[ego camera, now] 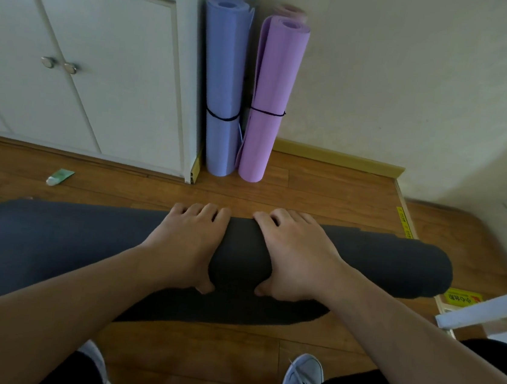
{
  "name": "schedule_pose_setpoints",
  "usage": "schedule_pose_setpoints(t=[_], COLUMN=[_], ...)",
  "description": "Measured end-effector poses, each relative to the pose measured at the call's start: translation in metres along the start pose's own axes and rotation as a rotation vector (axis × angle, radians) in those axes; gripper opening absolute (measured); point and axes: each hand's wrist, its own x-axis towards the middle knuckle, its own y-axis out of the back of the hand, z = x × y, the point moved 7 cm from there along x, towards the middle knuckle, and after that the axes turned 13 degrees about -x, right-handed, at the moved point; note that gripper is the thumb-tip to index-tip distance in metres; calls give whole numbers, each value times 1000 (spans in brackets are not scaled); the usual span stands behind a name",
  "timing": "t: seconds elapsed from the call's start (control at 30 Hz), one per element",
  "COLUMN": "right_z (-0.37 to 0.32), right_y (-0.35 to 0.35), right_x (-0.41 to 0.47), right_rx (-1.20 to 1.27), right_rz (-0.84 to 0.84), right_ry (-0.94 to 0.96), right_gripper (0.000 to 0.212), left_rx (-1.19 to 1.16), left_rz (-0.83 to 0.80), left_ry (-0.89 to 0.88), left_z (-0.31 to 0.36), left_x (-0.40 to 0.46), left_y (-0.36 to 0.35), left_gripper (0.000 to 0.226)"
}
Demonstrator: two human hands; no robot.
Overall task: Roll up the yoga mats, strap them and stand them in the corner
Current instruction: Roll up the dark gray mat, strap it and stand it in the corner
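Head view. Dark grey mat (364, 261) lies across the wood floor (227, 353) as a thick roll, just in front of the white cabinet (87, 62) and the corner; a short flat tail shows under the near side of the roll.

Left to right:
- Small green tube (59, 176) loose on the floor near the cabinet base, clear of the roll. Risk: low, unless the roll is swung that way when lifted.
- Left hand (187, 244) lies over the middle of the roll, fingers (208, 213) slightly spread and curled over the far side, thumb tucked against the near side.
- Blue rolled mat (225, 94) and purple rolled mat (270, 99) stand upright in the corner, touching, each with a thin black strap (267, 112). Two more rolls behind, mostly hidden.
- Right hand (295, 259) mirrors the left, fingers a little apart, wrapped over the top, thumb on the near side.

Judged risks:
1. Both hands sit near the centre, so the outer ends are unheld and may loosen or telescope.
2. No strap for this mat is in view; releasing one hand to fetch it could let the roll spring open.
3. Standing it in the crowded corner could knock the upright mats over.
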Motion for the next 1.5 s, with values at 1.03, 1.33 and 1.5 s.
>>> schedule_pose_setpoints(t=[1.03, 1.33, 1.5], right_z=[-15, 2, 0], right_y=[8, 9, 3], right_x=[-2, 5, 5], right_rx=[-71, 27, 65], right_rz=[100, 73, -8], right_ry=[14, 13, -1], right_gripper=[143, 122, 121], left_rx=[-156, -3, 42], left_rz=[15, 65, 83], left_ry=[-34, -96, -93], left_z=[1, 11, 15], left_x=[6, -8, 2], left_y=[19, 14, 6], left_gripper=[120, 143, 125])
